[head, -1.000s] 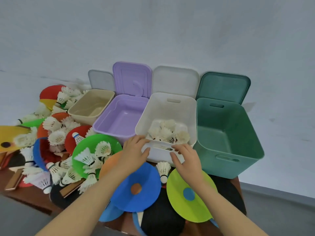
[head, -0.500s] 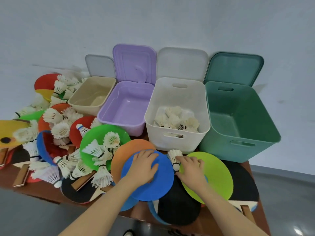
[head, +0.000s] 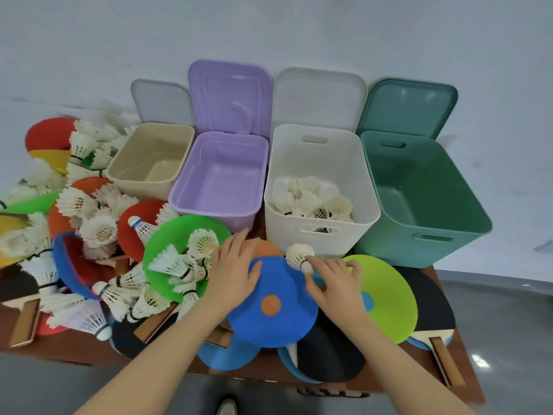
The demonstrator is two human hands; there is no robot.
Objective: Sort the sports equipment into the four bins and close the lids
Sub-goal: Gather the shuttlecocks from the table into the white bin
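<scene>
We see smooth plastic bins, lids up, and flat round discs crowding the counter [head: 89,351]. A feathered shuttlecock [head: 300,255] sits at our right hand [head: 335,283], whose fingertips pinch its cork base. Our left hand [head: 233,266] lies spread flat on the blue disc [head: 275,307]. The white bin [head: 321,163] holds shuttlecocks; the purple bin [head: 220,181] shows only its bare floor.

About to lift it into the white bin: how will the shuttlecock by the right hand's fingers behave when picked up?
The shuttlecock is probably very light: mostly a thin feather skirt. That skirt looks fragile, so grip the rounded cork that the right hand already touches. Lying on the smooth blue disc, it may roll in an arc if nudged.
</scene>
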